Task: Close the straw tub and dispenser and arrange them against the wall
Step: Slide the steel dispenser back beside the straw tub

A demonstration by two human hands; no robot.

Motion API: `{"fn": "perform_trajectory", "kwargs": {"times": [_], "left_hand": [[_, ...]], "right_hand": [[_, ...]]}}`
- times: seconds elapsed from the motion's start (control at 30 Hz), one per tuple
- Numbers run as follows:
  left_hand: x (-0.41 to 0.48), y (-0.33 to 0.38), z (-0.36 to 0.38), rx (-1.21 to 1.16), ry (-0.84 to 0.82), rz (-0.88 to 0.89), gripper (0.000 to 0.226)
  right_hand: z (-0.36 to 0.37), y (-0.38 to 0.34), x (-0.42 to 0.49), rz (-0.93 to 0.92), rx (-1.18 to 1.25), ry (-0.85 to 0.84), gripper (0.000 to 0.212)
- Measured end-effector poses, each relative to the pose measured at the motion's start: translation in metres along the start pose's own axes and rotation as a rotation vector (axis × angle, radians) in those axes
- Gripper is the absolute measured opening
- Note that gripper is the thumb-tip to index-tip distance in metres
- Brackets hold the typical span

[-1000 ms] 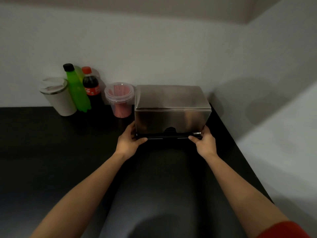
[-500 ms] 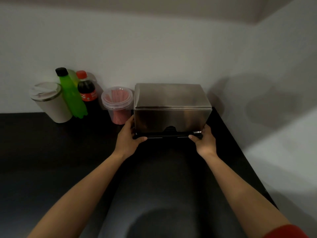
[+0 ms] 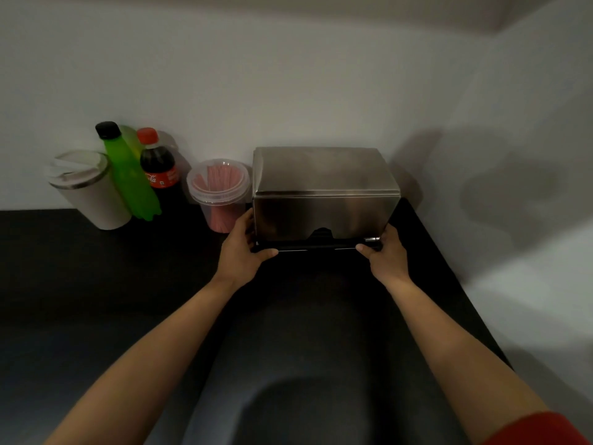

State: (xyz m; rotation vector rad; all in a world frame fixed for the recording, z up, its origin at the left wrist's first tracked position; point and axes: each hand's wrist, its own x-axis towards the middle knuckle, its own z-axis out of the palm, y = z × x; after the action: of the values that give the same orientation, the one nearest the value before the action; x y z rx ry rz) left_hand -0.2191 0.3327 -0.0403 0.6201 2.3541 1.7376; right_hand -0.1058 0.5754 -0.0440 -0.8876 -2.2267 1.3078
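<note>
1. I see the steel dispenser (image 3: 325,194) standing on the dark bench (image 3: 96,284) with its lid down, its back close to the wall (image 3: 288,75); whether it touches the wall I cannot tell from here.
2. My left hand (image 3: 242,252) is wrapped round the lower left front corner, thumb along the black base rail and fingers up the side; my right hand (image 3: 386,256) mirrors it at the lower right corner; both are closed on the dispenser, neither is free.
3. The straw tub (image 3: 219,194) sits just beside the dispenser on its left, clear lid on by the look of it, pink straws inside, also near the wall; beyond it stand a cola bottle (image 3: 158,171), a green bottle (image 3: 131,175) and a white tumbler (image 3: 90,191) in a row.
4. I judge the step in hand to be seating the dispenser square to the wall; I would push evenly from both corners, low on the base, so the box slides flat and does not tip or twist.
5. I would watch the left side; my left fingers lie between dispenser and tub, so any drift that way could nudge the tub over.
6. Once it stops, I would let go gently, one hand at a time.
</note>
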Motion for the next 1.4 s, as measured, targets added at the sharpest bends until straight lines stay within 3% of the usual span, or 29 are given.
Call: {"fn": "perform_trajectory", "kwargs": {"times": [0.3, 0.53, 0.73, 1.4], "left_hand": [[0.004, -0.003, -0.003, 0.046, -0.052, -0.019, 0.091], [0.012, -0.002, -0.006, 0.097, -0.133, -0.056, 0.084], [0.014, -0.003, -0.007, 0.111, -0.127, -0.074, 0.085], [0.005, 0.000, -0.006, 0.098, -0.129, -0.047, 0.094]], "right_hand": [[-0.001, 0.002, 0.003, 0.004, 0.032, -0.027, 0.067], [-0.002, 0.001, 0.007, 0.106, 0.161, -0.080, 0.063], [-0.002, 0.000, 0.009, 0.113, 0.262, -0.086, 0.054], [-0.004, 0.000, 0.009, 0.140, 0.274, -0.065, 0.058]]}}
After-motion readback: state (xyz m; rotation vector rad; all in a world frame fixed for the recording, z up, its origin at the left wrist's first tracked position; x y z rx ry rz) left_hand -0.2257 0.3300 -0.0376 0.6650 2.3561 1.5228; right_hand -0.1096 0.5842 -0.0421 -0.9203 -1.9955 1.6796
